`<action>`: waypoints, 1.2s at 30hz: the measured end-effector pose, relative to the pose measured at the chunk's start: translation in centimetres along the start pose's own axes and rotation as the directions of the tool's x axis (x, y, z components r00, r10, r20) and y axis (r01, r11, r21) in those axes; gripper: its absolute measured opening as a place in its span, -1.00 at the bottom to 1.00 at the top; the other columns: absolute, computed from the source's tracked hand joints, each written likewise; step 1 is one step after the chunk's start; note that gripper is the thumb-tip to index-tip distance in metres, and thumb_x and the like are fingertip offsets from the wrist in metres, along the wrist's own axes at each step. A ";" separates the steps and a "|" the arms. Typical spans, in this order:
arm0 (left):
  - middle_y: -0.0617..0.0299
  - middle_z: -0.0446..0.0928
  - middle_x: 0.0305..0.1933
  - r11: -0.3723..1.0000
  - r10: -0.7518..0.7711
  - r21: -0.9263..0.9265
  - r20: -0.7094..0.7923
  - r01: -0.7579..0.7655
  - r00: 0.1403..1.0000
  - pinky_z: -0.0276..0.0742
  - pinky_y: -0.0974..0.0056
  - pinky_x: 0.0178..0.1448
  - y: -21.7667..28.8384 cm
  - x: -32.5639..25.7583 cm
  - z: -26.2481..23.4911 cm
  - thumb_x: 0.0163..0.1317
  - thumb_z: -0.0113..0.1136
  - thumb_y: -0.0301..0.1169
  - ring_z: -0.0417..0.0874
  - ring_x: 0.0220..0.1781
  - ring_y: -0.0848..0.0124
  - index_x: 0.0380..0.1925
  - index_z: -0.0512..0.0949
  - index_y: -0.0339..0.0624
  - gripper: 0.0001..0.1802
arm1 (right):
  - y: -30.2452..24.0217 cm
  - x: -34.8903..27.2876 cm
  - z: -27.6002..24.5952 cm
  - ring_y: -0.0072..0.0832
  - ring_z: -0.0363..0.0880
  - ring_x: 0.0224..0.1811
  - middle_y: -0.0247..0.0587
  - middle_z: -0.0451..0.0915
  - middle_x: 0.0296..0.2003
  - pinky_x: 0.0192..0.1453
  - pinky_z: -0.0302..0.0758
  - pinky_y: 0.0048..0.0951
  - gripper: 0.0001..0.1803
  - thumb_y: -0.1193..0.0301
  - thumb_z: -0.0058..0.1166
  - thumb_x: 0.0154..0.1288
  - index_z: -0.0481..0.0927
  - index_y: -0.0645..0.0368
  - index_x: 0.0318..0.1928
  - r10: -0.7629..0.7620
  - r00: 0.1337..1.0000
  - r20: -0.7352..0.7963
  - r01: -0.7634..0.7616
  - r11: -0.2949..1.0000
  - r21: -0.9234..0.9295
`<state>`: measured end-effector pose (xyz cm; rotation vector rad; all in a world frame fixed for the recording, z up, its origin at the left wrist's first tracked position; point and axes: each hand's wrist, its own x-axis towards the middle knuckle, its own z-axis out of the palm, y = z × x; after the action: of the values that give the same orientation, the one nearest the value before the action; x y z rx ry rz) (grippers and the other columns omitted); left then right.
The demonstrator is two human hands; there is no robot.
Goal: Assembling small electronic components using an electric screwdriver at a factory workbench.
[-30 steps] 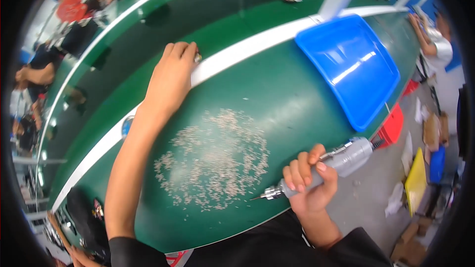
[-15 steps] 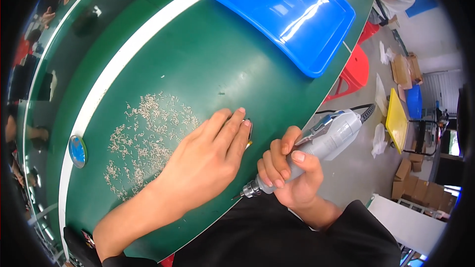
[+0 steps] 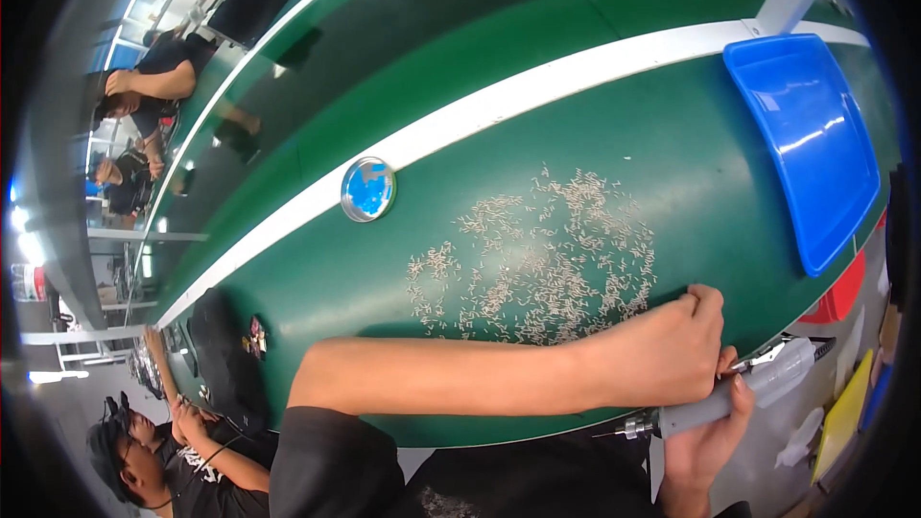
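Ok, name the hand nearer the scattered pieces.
Left. The left hand is just lower right of the scattered pieces; the right hand, around the grey tool, is farther off.

Power driver [image 3: 781, 377] grey; small pieces [image 3: 568, 286] pale pinkish-silver (speckling green tabletop [image 3: 696, 230]); tray [image 3: 811, 153] solid blue.

My desk [image 3: 691, 221] is green and glossy, with a white strip [image 3: 537, 88] running along it. In front of me, small pale bits [image 3: 564, 290] lie scattered over the green. A round tin [image 3: 368, 190] with blue inside sits at the strip's edge. I have a blue tray [image 3: 815, 149] to my right, a black bag [image 3: 225, 355] to my left.
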<state>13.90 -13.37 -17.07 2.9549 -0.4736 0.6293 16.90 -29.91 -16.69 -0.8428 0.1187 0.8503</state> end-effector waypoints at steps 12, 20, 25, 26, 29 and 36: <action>-0.16 0.56 -0.16 0.968 -0.050 -0.244 0.077 0.067 0.996 0.63 0.24 -0.26 0.4 -0.1 -1.7 -0.08 0.21 -0.48 0.60 -0.11 0.08 -0.28 0.55 -0.55 -0.65 | -1.6 0.5 0.0 -0.43 0.37 -0.38 -0.28 0.32 -0.41 -0.25 0.37 -0.37 -0.70 0.18 0.06 0.22 0.33 0.09 -0.23 0.081 0.996 0.047 -0.084 0.995 0.050; -0.24 0.48 0.12 0.964 -0.025 -0.255 0.165 0.067 0.986 0.66 0.17 -0.13 0.6 -0.7 -1.9 -0.07 0.17 -0.67 0.56 0.05 0.03 -0.04 0.48 -0.64 -0.51 | -9.3 3.4 -0.2 -0.53 0.34 -0.61 -0.29 0.34 -0.49 -0.48 0.41 -0.46 -0.72 0.17 -0.09 0.39 0.30 0.13 -0.23 -0.238 0.827 0.509 0.313 0.948 -0.065; -0.31 0.52 0.01 0.984 -0.005 -0.178 0.123 0.028 0.992 0.64 0.17 0.01 0.9 -0.7 -1.1 0.00 0.23 -0.62 0.57 0.02 0.02 -0.17 0.54 -0.71 -0.63 | -10.0 5.6 0.2 -0.55 0.35 -0.57 -0.31 0.34 -0.46 -0.43 0.39 -0.44 -0.72 0.16 -0.15 0.40 0.34 0.12 -0.18 -0.319 0.729 0.605 0.502 0.850 -0.158; -0.31 0.52 0.01 0.983 -0.010 -0.182 0.128 0.033 0.992 0.64 0.17 0.01 1.0 -0.8 -1.0 0.00 0.23 -0.62 0.57 0.02 0.02 -0.17 0.54 -0.71 -0.63 | -10.0 6.1 0.1 -0.55 0.35 -0.57 -0.31 0.34 -0.45 -0.41 0.37 -0.44 -0.71 0.15 -0.17 0.41 0.35 0.13 -0.17 -0.309 0.722 0.619 0.511 0.842 -0.176; -0.29 0.54 -0.03 0.986 -0.013 -0.166 0.106 0.031 0.994 0.65 0.18 -0.02 0.9 -0.7 -1.0 0.01 0.23 -0.62 0.59 -0.02 0.03 -0.22 0.56 -0.70 -0.67 | -9.4 7.3 -0.5 -0.57 0.33 -0.56 -0.31 0.35 -0.44 -0.42 0.35 -0.43 -0.69 0.14 -0.21 0.42 0.38 0.14 -0.14 -0.317 0.695 0.646 0.504 0.855 -0.123; -0.25 0.51 0.07 0.978 -0.046 -0.199 0.075 0.061 0.996 0.67 0.14 -0.13 0.9 -1.3 -0.5 -0.11 0.23 -0.69 0.60 0.00 -0.02 -0.14 0.53 -0.68 -0.57 | -8.3 8.0 -0.5 -0.58 0.30 -0.58 -0.32 0.33 -0.48 -0.44 0.33 -0.46 -0.69 0.16 -0.25 0.43 0.40 0.14 -0.14 -0.350 0.708 0.614 0.526 0.841 -0.126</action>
<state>12.33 -13.81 -17.11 2.7945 -0.4338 0.4440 28.30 -28.37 -15.27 -0.8081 -0.7457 0.6273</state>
